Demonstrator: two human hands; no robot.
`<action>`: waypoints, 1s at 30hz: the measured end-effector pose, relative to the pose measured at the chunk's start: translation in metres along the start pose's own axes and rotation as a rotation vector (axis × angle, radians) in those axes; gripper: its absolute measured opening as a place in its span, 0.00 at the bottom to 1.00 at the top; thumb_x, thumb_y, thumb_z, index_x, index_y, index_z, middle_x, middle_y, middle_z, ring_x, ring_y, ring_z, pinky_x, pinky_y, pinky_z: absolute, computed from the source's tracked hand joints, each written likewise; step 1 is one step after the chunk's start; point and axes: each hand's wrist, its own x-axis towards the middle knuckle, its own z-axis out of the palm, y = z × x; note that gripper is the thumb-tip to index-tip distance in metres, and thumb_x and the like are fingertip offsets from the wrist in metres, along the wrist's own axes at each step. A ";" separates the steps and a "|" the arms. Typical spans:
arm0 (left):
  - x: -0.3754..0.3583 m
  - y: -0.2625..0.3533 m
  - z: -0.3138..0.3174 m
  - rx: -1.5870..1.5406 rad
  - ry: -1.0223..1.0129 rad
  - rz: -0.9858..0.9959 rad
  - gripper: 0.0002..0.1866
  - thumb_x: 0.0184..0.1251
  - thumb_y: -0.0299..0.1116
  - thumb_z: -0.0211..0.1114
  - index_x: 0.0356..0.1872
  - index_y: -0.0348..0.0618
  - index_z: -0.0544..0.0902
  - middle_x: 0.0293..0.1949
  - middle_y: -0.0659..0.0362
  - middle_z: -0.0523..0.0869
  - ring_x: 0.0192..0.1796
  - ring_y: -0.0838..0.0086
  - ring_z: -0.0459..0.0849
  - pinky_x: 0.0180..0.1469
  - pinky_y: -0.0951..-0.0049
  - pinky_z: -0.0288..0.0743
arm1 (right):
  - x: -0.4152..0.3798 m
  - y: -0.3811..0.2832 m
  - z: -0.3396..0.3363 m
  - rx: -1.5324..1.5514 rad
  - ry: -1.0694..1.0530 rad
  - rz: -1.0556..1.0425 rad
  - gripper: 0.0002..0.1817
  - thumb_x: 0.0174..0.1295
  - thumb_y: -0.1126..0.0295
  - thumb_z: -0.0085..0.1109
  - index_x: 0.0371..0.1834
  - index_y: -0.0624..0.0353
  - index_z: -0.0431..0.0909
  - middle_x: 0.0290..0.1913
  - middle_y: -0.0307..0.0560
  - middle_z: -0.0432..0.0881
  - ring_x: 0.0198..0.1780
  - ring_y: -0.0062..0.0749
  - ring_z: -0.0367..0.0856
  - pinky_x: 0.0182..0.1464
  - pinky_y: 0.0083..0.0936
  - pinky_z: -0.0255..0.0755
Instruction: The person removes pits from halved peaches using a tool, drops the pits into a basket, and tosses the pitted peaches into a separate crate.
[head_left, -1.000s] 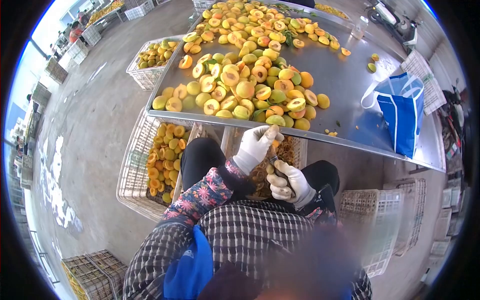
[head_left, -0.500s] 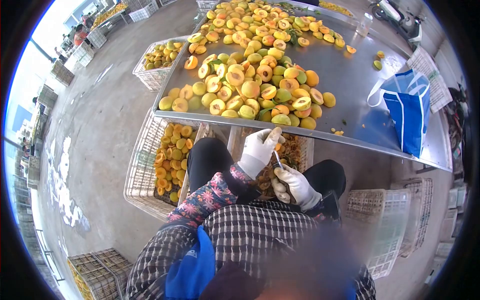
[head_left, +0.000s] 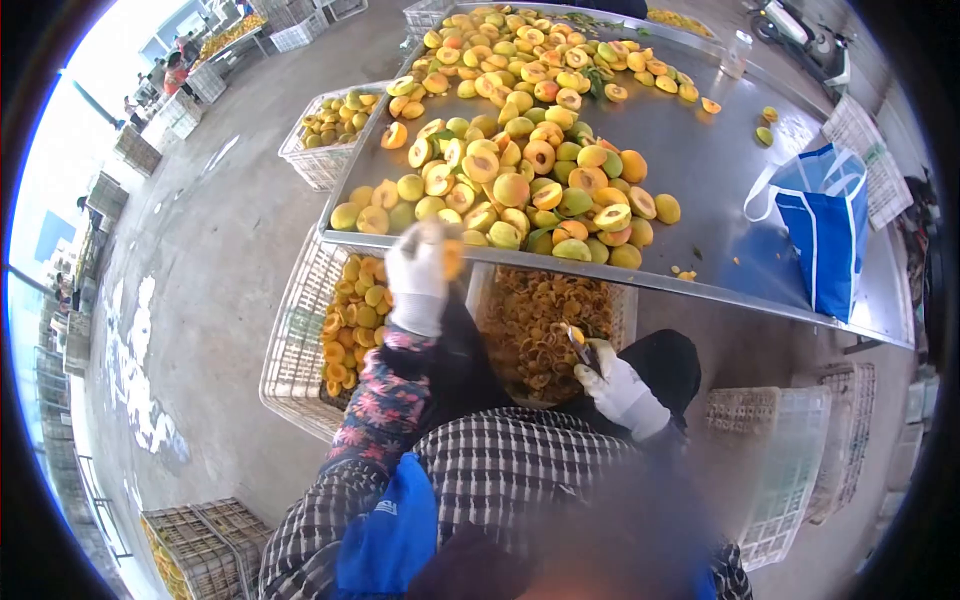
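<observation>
My left hand [head_left: 416, 272], in a white glove and blurred by motion, is at the near edge of the metal table, closed on an orange fruit piece [head_left: 453, 259]. Lower and to the right, my right hand [head_left: 619, 388], also gloved, grips a small pitting tool [head_left: 577, 345] with a bit of yellow at its tip. Beneath that tool is a crate of brown-orange scraps [head_left: 540, 318]. Left of my knee, a white crate [head_left: 292, 350] holds orange fruit halves [head_left: 352, 325]. Many yellow fruit halves [head_left: 510, 188] are piled on the table [head_left: 690, 180].
On the table's right side stands a blue and white bag [head_left: 822, 235]; a clear bottle [head_left: 736, 54] is near the far edge. Another fruit crate [head_left: 318, 160] is beyond the table's left edge. Stacked crates [head_left: 765, 450] stand at the lower right. People are far off at upper left.
My left hand has moved left, away from my right hand, with a fruit piece at its fingers. My right hand has shifted slightly right with the tool. The view has shifted slightly.
</observation>
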 end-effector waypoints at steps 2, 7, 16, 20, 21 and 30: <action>0.022 0.017 -0.034 0.316 0.042 0.045 0.15 0.72 0.41 0.62 0.41 0.36 0.86 0.32 0.57 0.87 0.34 0.74 0.83 0.39 0.72 0.77 | -0.004 -0.009 -0.001 -0.120 0.112 -0.084 0.23 0.69 0.63 0.53 0.63 0.63 0.64 0.39 0.68 0.80 0.40 0.63 0.81 0.41 0.47 0.72; 0.069 -0.019 -0.067 0.997 -0.049 0.292 0.16 0.62 0.43 0.66 0.46 0.47 0.86 0.47 0.48 0.86 0.51 0.51 0.82 0.55 0.56 0.74 | 0.007 -0.008 -0.003 -0.165 0.135 -0.106 0.26 0.65 0.68 0.56 0.66 0.58 0.63 0.47 0.67 0.80 0.48 0.64 0.79 0.48 0.46 0.72; 0.112 -0.056 -0.006 1.292 -0.538 0.120 0.29 0.55 0.56 0.66 0.50 0.43 0.81 0.55 0.39 0.79 0.54 0.49 0.81 0.57 0.57 0.74 | 0.019 -0.007 -0.007 -0.394 0.135 -0.233 0.30 0.65 0.68 0.53 0.73 0.49 0.61 0.51 0.61 0.80 0.47 0.59 0.80 0.49 0.47 0.74; 0.109 -0.054 -0.010 1.164 -0.489 0.184 0.29 0.49 0.51 0.73 0.45 0.40 0.79 0.44 0.42 0.84 0.49 0.51 0.83 0.50 0.58 0.77 | 0.019 -0.009 -0.004 -0.357 0.189 -0.140 0.31 0.66 0.65 0.54 0.73 0.55 0.59 0.40 0.66 0.82 0.42 0.63 0.80 0.43 0.49 0.72; 0.108 -0.050 -0.011 1.061 -0.533 0.113 0.28 0.50 0.48 0.72 0.47 0.40 0.79 0.47 0.42 0.83 0.51 0.50 0.83 0.52 0.58 0.77 | 0.023 -0.006 -0.003 -0.329 0.214 -0.216 0.30 0.67 0.63 0.55 0.70 0.60 0.61 0.36 0.67 0.81 0.39 0.64 0.80 0.41 0.51 0.71; 0.068 -0.017 0.000 -1.020 -0.263 -0.544 0.18 0.59 0.34 0.67 0.48 0.39 0.77 0.48 0.52 0.83 0.51 0.57 0.83 0.52 0.56 0.82 | 0.048 -0.091 -0.010 -0.101 0.216 -0.431 0.18 0.69 0.63 0.56 0.56 0.62 0.70 0.34 0.65 0.79 0.38 0.63 0.79 0.38 0.47 0.71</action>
